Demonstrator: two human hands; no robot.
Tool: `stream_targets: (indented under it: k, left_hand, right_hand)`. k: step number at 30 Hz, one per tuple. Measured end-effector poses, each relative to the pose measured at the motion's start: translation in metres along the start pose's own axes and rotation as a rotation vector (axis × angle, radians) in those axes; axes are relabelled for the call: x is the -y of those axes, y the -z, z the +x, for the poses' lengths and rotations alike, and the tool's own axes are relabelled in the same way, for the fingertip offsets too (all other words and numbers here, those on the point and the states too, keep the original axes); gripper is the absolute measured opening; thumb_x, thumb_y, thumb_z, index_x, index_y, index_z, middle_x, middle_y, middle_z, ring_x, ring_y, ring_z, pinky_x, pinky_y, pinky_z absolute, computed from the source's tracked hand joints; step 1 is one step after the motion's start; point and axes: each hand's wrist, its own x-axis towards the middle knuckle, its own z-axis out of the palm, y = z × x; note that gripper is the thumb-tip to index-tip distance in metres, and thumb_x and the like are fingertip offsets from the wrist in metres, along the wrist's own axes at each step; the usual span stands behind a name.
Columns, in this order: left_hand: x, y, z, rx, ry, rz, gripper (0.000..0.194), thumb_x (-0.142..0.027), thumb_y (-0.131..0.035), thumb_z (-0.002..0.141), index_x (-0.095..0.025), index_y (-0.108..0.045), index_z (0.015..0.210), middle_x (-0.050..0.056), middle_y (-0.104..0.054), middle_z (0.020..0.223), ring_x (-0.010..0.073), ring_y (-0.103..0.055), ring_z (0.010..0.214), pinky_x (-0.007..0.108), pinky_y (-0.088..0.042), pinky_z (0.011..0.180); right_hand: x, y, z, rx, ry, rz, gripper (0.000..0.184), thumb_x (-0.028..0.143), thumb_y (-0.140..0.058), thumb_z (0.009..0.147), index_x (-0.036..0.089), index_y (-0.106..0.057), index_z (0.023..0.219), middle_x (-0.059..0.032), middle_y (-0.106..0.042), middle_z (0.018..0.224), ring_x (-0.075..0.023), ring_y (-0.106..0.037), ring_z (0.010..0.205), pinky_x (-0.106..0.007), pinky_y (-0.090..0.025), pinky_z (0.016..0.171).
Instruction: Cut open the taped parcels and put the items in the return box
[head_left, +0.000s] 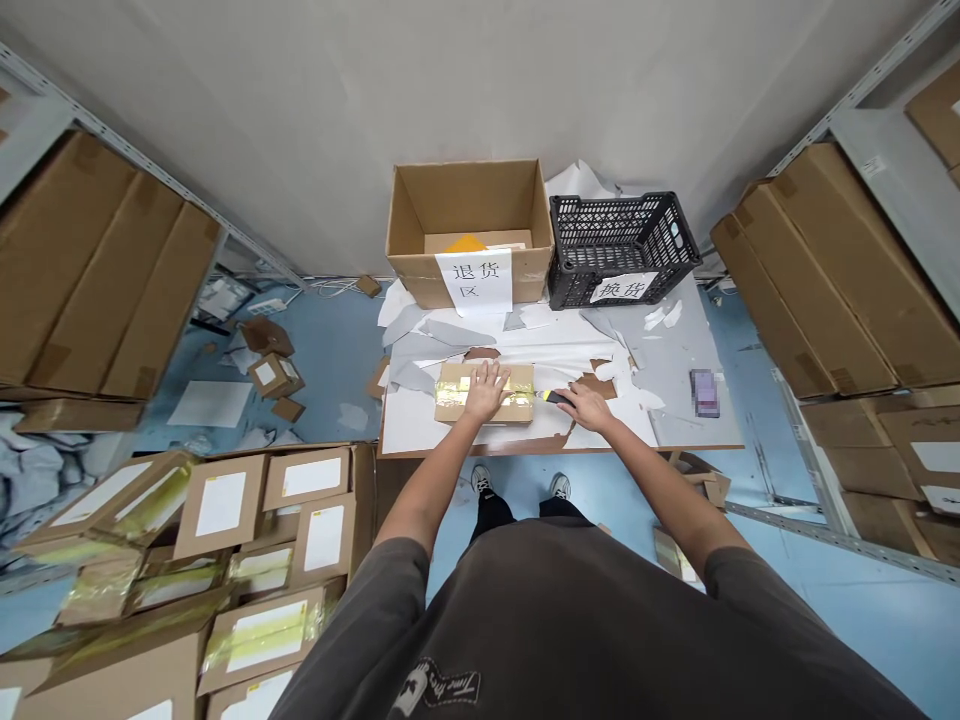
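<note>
A small cardboard box [450, 408] with yellow tape lies on the worn table in front of me. My left hand [486, 391] rests on top of it, fingers spread flat. To the right of the box, my right hand [588, 408] grips a utility knife [556, 397] with a black and yellow handle. The knife's front end points left and reaches the box's right end at the tape. Where exactly the blade sits is too small to tell.
At the back of the table [682, 350] stand a large open carton [420, 275] with a paper sign and a black plastic crate [622, 240]. A phone [705, 393] lies at right. Taped parcels [225, 500] fill the lower left. Shelves with cartons [847, 260] flank both sides.
</note>
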Motion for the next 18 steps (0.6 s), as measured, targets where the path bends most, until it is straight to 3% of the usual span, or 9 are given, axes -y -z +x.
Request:
stream_targets:
  k: [5, 10, 13, 18]
  left_hand:
    - [-0.001, -0.003, -0.005, -0.036, 0.0, 0.002, 0.072, -0.048, -0.061, 0.105, -0.031, -0.038, 0.171, 0.014, -0.031, 0.179, 0.0381, -0.015, 0.169, 0.066, -0.016, 0.133]
    - [0.002, -0.007, 0.001, -0.083, 0.003, -0.055, 0.069, -0.048, -0.065, 0.103, -0.03, -0.047, 0.167, 0.015, -0.037, 0.176, 0.0393, -0.022, 0.167, 0.065, -0.016, 0.133]
    - [0.004, -0.014, 0.004, -0.144, -0.013, -0.102, 0.061, -0.046, -0.06, 0.106, -0.025, -0.053, 0.163, 0.017, -0.039, 0.175, 0.0387, -0.023, 0.167, 0.063, -0.014, 0.135]
    - [0.006, -0.025, 0.001, -0.183, -0.026, -0.169, 0.057, -0.044, -0.058, 0.107, -0.024, -0.057, 0.16, 0.017, -0.04, 0.174, 0.038, -0.021, 0.168, 0.063, -0.01, 0.135]
  right_hand:
    - [-0.014, 0.008, 0.007, -0.031, -0.024, 0.008, 0.041, 0.043, -0.054, 0.11, 0.028, -0.068, 0.145, -0.0136, -0.069, 0.121, -0.0329, -0.063, 0.118, -0.039, -0.05, 0.096]
    - [-0.028, 0.007, -0.017, -0.046, 0.017, 0.066, 0.041, 0.046, -0.054, 0.109, 0.029, -0.068, 0.144, -0.0124, -0.069, 0.126, -0.0328, -0.064, 0.121, -0.039, -0.052, 0.096]
    - [-0.019, -0.001, -0.022, -0.019, 0.051, 0.053, 0.045, 0.051, -0.05, 0.111, 0.03, -0.067, 0.146, -0.0119, -0.069, 0.121, -0.032, -0.065, 0.119, -0.04, -0.053, 0.096]
    - [-0.007, -0.009, 0.002, 0.014, 0.082, 0.042, 0.046, 0.053, -0.047, 0.111, 0.03, -0.069, 0.145, -0.012, -0.07, 0.119, -0.0309, -0.066, 0.115, -0.038, -0.053, 0.095]
